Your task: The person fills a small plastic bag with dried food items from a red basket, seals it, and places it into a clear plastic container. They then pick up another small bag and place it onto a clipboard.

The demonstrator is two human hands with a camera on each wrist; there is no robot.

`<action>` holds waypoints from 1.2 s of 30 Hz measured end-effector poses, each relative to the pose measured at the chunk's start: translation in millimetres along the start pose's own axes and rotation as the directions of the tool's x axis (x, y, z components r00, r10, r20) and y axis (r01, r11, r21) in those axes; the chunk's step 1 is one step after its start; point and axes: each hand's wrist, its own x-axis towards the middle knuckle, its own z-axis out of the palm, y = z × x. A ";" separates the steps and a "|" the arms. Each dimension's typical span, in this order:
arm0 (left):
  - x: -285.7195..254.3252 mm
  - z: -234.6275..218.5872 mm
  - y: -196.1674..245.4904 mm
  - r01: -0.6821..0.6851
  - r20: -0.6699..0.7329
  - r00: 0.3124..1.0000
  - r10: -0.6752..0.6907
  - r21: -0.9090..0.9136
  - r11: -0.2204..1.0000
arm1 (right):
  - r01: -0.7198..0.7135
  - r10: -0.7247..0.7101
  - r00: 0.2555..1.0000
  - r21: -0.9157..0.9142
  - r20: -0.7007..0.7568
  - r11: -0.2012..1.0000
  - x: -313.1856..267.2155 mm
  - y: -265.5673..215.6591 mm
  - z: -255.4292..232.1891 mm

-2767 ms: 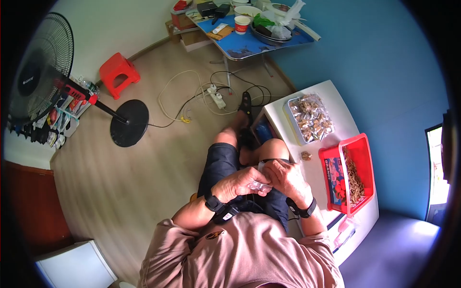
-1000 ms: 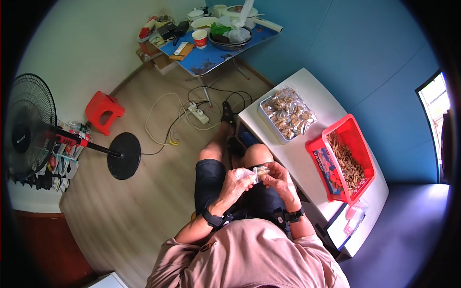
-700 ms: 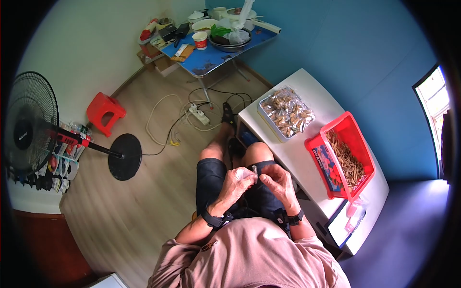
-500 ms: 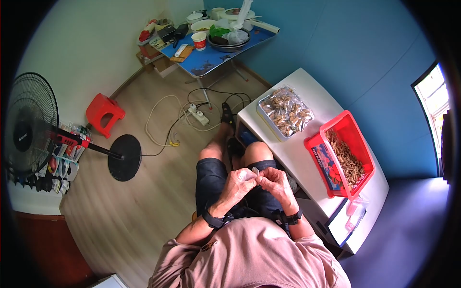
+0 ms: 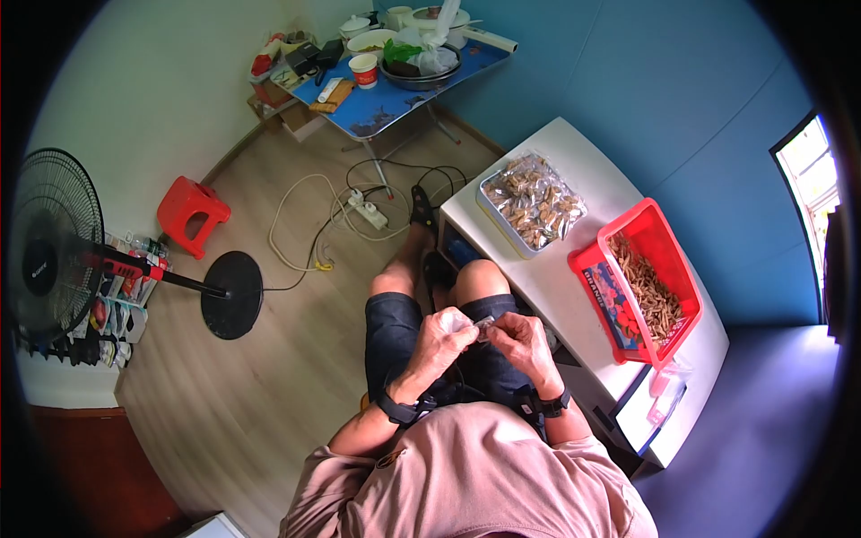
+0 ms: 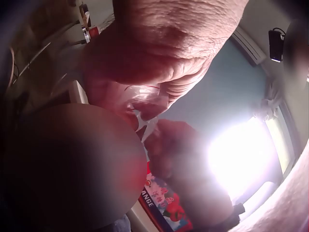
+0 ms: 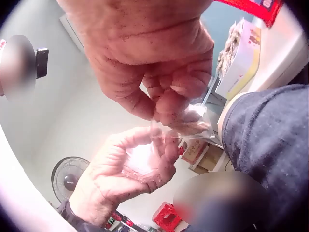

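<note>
Over the lap, both hands meet at a small clear plastic bag (image 5: pixel 484 328). In the right wrist view the bag (image 7: pixel 197 126) has a brown dried piece inside. My left hand (image 5: pixel 438 348) pinches one side of it with thumb and fingertips. More crinkled clear plastic (image 7: pixel 139 162) lies in the left palm, and it shows under the hand in the left wrist view too. My right hand (image 5: pixel 526 350) pinches the bag from the other side, thumb against curled fingers. Fingers cover much of the bag in the head view.
On the white cabinet (image 5: pixel 583 296) at the right stand a tray of filled clear packets (image 5: pixel 535 204) and a red basket (image 5: pixel 587 278) of brown dried pieces. A fan (image 5: pixel 56 251), a red stool (image 5: pixel 193 215), cables and a power strip (image 5: pixel 366 212) are on the floor.
The loose brown pieces on the cabinet 2.8 s ago are gone from there. A brown piece then showed in the bag. The right fingers let go briefly, then pinched the bag again.
</note>
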 end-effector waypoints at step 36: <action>167.0 224.9 71.2 0.058 0.516 0.841 0.163 -0.385 0.921 | 0.134 -0.231 0.805 -0.211 -0.547 0.968 4.5 -63.1 -264.7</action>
